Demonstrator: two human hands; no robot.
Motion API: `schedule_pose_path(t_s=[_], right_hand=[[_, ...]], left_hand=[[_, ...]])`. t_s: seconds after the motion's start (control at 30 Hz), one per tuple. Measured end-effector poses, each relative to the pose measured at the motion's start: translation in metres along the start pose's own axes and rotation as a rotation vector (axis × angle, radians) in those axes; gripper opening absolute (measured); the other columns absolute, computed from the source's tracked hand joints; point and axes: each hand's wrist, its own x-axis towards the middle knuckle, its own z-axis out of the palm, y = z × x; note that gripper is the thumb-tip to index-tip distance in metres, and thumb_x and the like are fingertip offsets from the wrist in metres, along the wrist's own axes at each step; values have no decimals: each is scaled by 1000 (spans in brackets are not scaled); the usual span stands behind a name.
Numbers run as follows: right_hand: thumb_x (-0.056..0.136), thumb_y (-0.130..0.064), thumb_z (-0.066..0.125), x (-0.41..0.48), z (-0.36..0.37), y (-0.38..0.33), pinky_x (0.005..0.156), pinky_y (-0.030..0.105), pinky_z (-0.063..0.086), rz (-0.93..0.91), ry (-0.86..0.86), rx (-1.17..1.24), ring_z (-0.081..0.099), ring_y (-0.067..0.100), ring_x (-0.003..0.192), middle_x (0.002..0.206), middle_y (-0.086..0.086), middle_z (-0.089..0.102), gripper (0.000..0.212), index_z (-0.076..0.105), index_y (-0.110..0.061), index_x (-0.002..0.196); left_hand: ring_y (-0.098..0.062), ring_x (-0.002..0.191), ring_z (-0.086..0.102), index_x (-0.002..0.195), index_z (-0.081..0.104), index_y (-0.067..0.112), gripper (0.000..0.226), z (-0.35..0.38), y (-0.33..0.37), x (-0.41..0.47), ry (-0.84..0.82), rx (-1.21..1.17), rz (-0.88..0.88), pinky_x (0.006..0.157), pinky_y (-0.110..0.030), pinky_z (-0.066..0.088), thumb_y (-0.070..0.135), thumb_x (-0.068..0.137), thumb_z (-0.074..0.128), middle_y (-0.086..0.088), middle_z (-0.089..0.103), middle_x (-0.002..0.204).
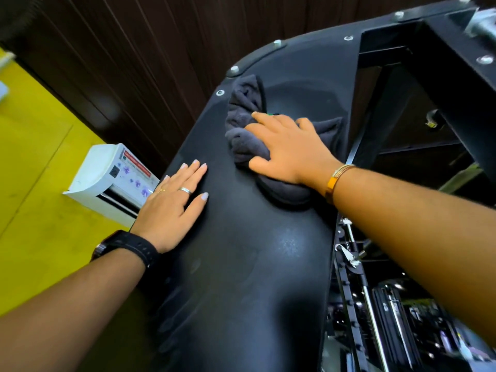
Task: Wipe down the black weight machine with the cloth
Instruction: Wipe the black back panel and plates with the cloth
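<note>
Black weight machine [241,277]: smooth moulded cover, long axis running from the near edge away to a rounded far end. Left hand [171,208] lay flat on the cover by its left edge, fingers straight and close together, thumb splayed, holding nothing; black watch [128,247] on the wrist. Bare cover lay between the hands and nearer than both. Right hand [284,154] was farther up, toward the right edge, palm down on the cloth [244,116], fingers spread and fairly straight, pressing rather than gripping. Cloth dark grey and bunched, long axis from under the wrist diagonally to far left; folds stuck out past the fingertips, close to the bolts [234,69] on the far-left rim. Open frame [456,76] stood beyond the right edge
</note>
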Motion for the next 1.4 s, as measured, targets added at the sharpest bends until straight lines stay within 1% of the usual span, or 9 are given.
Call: schedule_pose_path(t_s=[0.17, 0.3, 0.4, 0.53, 0.67, 0.77, 0.93, 1.07, 1.4], right_hand=[[83, -60, 35, 8, 7, -1, 94, 47, 29, 157, 43, -39, 37, 27, 129, 153, -2, 32, 59, 46, -24, 128], [89, -58, 37, 6, 11, -11, 100, 51, 25, 353, 44, -69, 30, 32, 134, 160, 4, 18, 61, 38, -21, 138], [90, -54, 37, 0, 10, -19, 103, 54, 23, 419, 39, -64, 25, 34, 138, 161, 7, 12, 62, 34, -20, 142], [90, -54, 38, -14, 8, -28, 103, 55, 22, 407, 55, -84, 24, 37, 138, 161, 10, 12, 64, 35, -17, 142], [90, -54, 37, -29, 8, -40, 104, 55, 21, 362, 45, -82, 23, 38, 139, 161, 11, 12, 66, 32, -17, 145], [90, -54, 36, -38, 7, -47, 105, 57, 20, 353, 32, -79, 21, 38, 140, 161, 11, 11, 68, 29, -17, 147], [89, -54, 36, -57, 6, -60, 103, 56, 23, 351, 61, -88, 24, 38, 140, 161, 12, 14, 68, 31, -16, 146], [88, -54, 37, -71, 5, -73, 103, 59, 22, 373, 53, -64, 22, 40, 141, 161, 13, 13, 71, 30, -15, 148], [83, -52, 33, -107, 3, -115, 98, 62, 28, 366, 33, -88, 33, 44, 136, 157, 16, 25, 74, 39, -11, 145]], left_hand=[[8, 138, 0, 152, 17, 36, 65, 2, -2, 0, 2, -9, 0, 113, -16, -3, 52, 89, 23, 26, 4, 148], [6, 141, 1, 152, 16, 38, 64, 4, -7, 0, 4, -12, 6, 117, -20, 0, 54, 90, 23, 24, 7, 153], [5, 143, 1, 151, 17, 38, 68, 5, -9, 1, -2, -32, 11, 117, -21, 0, 62, 87, 21, 22, 10, 156], [5, 142, 2, 150, 18, 38, 78, 4, -9, 1, -16, -72, 15, 115, -18, -2, 69, 78, 19, 22, 10, 154], [1, 143, 2, 152, 18, 34, 73, 3, -7, 0, -37, -47, 3, 117, -23, -1, 59, 85, 30, 17, 11, 158], [-2, 145, 1, 153, 16, 33, 72, 3, -5, -7, -54, -9, 27, 116, -22, -3, 59, 86, 26, 15, 9, 159], [0, 144, -1, 153, 13, 34, 75, 2, -5, -24, -63, 34, 53, 111, -12, -9, 65, 84, 15, 20, 5, 157], [-1, 145, -1, 152, 8, 34, 71, 1, -5, -43, -80, 64, 82, 112, -13, -9, 63, 88, 13, 19, 5, 157], [-12, 149, 7, 154, 15, 23, 63, -3, -13, -76, -109, 72, 138, 118, -20, -3, 50, 97, 22, 9, 12, 160]])
